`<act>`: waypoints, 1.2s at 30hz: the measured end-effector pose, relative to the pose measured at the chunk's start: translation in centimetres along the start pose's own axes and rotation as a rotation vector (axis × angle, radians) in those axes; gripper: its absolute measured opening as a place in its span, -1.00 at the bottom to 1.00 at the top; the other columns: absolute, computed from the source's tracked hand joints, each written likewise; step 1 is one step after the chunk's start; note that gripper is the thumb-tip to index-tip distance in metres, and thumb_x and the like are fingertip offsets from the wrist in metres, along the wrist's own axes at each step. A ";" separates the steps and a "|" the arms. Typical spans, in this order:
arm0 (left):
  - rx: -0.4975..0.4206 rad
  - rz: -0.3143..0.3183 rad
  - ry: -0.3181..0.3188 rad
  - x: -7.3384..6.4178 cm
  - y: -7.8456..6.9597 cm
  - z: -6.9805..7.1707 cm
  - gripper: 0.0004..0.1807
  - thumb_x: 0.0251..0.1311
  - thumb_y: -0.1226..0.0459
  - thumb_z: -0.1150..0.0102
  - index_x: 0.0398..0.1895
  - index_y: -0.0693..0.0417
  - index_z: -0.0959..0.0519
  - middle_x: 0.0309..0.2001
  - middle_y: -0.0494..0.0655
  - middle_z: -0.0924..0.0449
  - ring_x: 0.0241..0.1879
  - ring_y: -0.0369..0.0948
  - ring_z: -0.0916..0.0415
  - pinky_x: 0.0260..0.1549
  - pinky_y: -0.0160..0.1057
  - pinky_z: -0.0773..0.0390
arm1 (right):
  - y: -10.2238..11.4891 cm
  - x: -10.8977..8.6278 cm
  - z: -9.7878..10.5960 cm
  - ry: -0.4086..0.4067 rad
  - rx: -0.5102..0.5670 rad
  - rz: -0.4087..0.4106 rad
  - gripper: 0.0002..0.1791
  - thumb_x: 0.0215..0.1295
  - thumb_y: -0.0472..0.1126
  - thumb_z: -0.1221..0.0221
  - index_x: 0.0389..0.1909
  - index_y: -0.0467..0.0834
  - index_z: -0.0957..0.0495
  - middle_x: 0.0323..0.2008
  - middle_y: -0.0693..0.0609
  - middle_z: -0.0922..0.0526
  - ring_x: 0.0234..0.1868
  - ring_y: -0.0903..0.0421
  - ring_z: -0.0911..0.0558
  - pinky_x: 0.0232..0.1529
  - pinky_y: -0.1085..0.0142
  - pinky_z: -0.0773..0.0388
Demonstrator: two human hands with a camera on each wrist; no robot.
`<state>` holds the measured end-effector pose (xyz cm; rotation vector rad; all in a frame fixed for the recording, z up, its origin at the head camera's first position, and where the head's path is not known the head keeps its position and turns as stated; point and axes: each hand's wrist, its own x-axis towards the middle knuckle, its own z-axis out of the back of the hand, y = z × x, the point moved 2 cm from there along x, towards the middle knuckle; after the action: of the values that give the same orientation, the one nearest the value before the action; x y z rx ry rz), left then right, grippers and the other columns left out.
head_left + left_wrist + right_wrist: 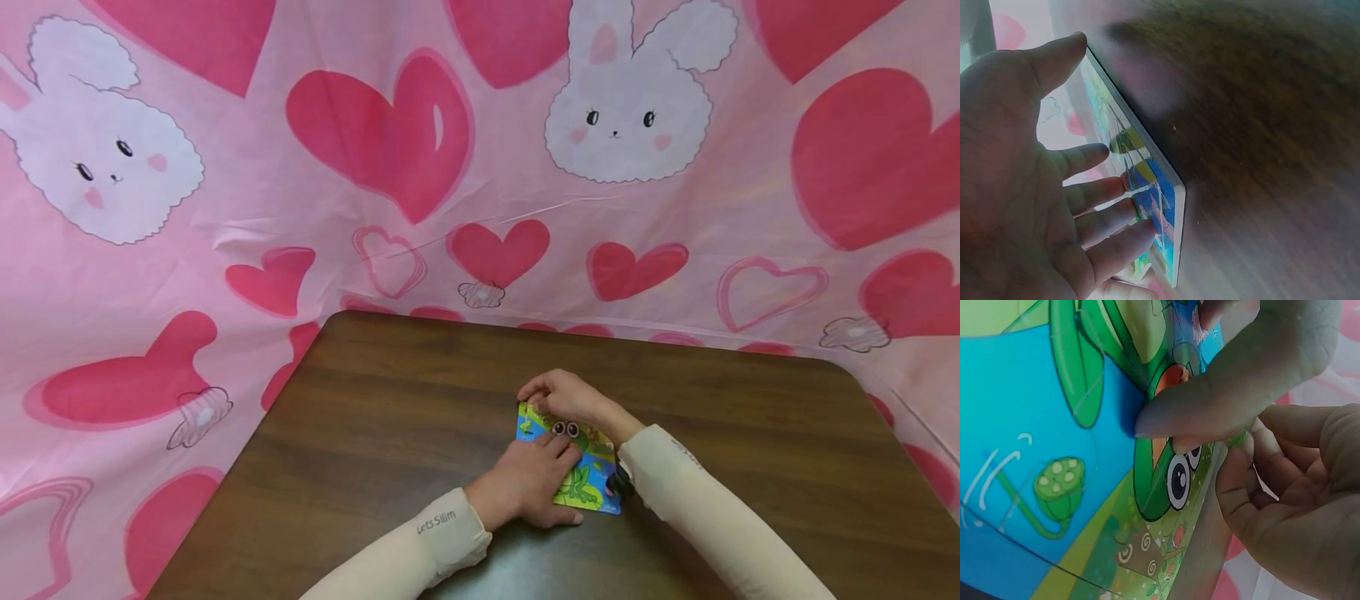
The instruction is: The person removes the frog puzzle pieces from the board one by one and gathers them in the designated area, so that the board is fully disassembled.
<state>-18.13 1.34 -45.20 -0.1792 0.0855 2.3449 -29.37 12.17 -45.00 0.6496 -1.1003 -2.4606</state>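
Observation:
A frog jigsaw puzzle (pixel 588 492) in a thin board lies on the table, blue and green with big cartoon eyes. Fine cut lines between its pieces show in the right wrist view. My left hand (pixel 528 479) rests across its near left part, fingers extended and touching the picture (pixel 1166 181); the thumb lies by the near edge. At the far left corner, my right hand (pixel 570 396) has curled fingers. In the right wrist view this hand (pixel 1304 494) pinches a small green puzzle piece (pixel 1237 439), mostly hidden by the fingertips.
The brown wooden table (pixel 390 417) extends around the puzzle. A pink cloth (pixel 525 192) with hearts and rabbits hangs behind and at the left of the table. A small black device (pixel 619 483) sits at my right wrist, over the puzzle's right edge.

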 end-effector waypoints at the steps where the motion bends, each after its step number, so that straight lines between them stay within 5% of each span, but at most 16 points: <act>1: -0.002 0.000 0.003 0.0 0.0 0.0 -0.15 0.14 -0.43 -0.12 0.37 -0.21 -0.31 0.34 -0.23 -0.37 0.35 -0.26 -0.33 0.08 -0.24 -0.56 | 0.0 0.0 0.0 0.003 0.000 0.010 -0.74 0.35 -0.40 -0.18 0.00 -0.21 -0.71 -0.17 -0.01 -0.76 -0.24 0.16 -0.60 -0.08 0.27 -0.58; 16: 0.005 0.010 0.025 0.1 0.0 0.1 -0.13 0.14 -0.44 -0.11 0.41 -0.23 -0.29 0.37 -0.25 -0.34 0.37 -0.29 -0.30 0.05 -0.23 -0.58 | -0.3 -0.2 0.3 0.083 0.058 0.046 -0.73 0.45 -0.33 -0.12 0.08 -0.21 -0.67 -0.08 -0.06 -0.74 -0.23 0.12 -0.58 -0.09 0.30 -0.52; 36: -0.020 0.020 0.047 0.1 0.1 0.2 -0.12 0.12 -0.46 -0.11 0.41 -0.27 -0.28 0.37 -0.27 -0.34 0.37 -0.26 -0.30 0.06 -0.22 -0.58 | -0.4 -0.8 1.9 0.032 0.224 0.008 -0.66 0.50 -0.22 -0.12 0.21 -0.23 -0.57 0.05 -0.14 -0.71 -0.10 0.08 -0.64 0.04 0.16 -0.63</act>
<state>-18.28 1.38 -45.05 -0.2448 0.0875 2.3622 -29.76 13.91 -43.97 0.7449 -1.3753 -2.3313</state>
